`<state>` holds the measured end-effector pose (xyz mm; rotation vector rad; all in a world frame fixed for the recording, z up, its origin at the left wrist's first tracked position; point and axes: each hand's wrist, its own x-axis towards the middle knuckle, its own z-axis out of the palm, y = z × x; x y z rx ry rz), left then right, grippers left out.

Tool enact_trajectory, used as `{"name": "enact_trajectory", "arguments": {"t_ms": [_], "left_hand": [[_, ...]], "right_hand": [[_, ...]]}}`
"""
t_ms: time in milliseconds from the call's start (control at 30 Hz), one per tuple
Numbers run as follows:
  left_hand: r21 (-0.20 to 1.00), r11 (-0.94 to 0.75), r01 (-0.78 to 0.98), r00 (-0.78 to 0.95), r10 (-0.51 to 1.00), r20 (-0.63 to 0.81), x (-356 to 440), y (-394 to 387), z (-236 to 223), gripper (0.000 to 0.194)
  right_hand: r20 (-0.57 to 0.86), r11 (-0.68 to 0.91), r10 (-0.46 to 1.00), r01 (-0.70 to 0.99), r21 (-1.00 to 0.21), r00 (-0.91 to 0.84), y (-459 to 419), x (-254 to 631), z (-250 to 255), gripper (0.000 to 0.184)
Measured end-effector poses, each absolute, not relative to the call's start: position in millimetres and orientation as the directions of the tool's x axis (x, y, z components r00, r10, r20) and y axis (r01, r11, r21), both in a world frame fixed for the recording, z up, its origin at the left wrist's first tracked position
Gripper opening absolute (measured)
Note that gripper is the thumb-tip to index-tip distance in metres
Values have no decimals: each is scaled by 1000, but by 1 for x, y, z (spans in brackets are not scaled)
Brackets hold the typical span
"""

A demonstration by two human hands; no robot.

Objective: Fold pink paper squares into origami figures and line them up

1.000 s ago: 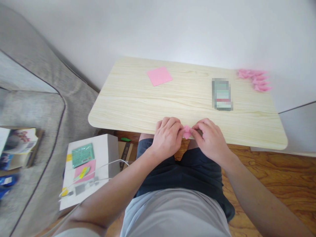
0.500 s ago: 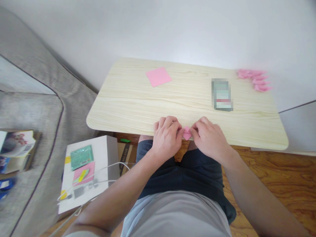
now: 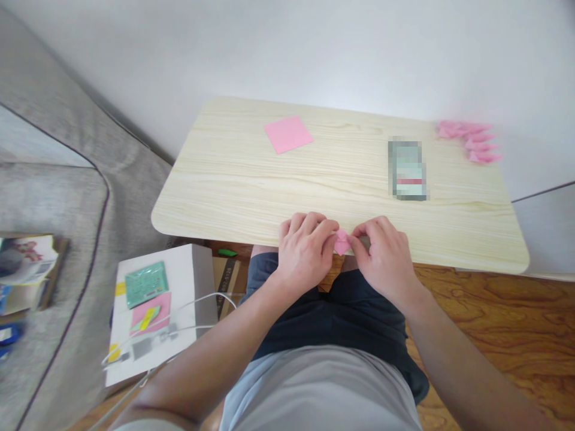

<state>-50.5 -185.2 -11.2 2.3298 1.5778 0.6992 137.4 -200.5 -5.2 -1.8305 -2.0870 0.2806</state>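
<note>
Between my two hands, at the front edge of the pale wooden table [image 3: 233, 185], is a small folded piece of pink paper [image 3: 342, 242]. My left hand [image 3: 308, 248] pinches its left side between thumb and forefinger. On the other side, my right hand [image 3: 384, 254] is closed with thumb and forefinger on the paper's right edge. A crease runs across the paper; its finer folds are too small to make out. Farther back lies a flat pink paper square [image 3: 288, 134]. Several folded pink paper pieces [image 3: 480, 143] sit together at the back right corner.
A blurred-out phone-like object [image 3: 408, 170] lies right of the table's middle. Below left, a white box [image 3: 179, 269] carries a green packet [image 3: 146, 284], pink paper and white cables. A grey sofa [image 3: 49, 197] with books stands at far left. The wall borders the table's back.
The view has shifted slightly. Both hands stay at the table's front edge with the pink paper between them; only the fingers have moved a little on it.
</note>
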Motion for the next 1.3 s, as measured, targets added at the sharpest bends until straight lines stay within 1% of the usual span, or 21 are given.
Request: {"name": "enact_trajectory", "arguments": {"t_ms": [100,200,300,400,633,933,1100,1300], "left_hand": [[465,-410,785,315,910,270,-52,-185,-13,19],[479,-424,769,324,904,280,-54,-186,-15,20],[484,-432,760,334,900,280,-56,-186,-15,22],[481,-441,758,337,895,291,-57,-186,-16,22],[474,-521,710,358,847,394,-64,-194,-29,20],[441,-615,654,409,777,478,-78,-209,-57,36],[436,-588,681,386,795,468,-76,-207,-62,29],[488,-596,638,364,792,491,-66,-210,-48,17]], "right_hand": [[158,157,983,888,-432,-97,-206,139,-8,11],[187,165,978,875,-455,-87,-211,138,-9,19],[217,182,972,879,-441,-92,-215,138,-11,26],[243,199,965,885,-421,-101,-217,138,-14,27],[303,243,944,894,-375,-130,-230,140,-23,33],[428,316,891,882,-350,-150,-243,145,-50,38],[415,287,902,884,-368,-120,-243,145,-53,34],[438,325,892,829,-455,-110,-244,144,-46,25]]}}
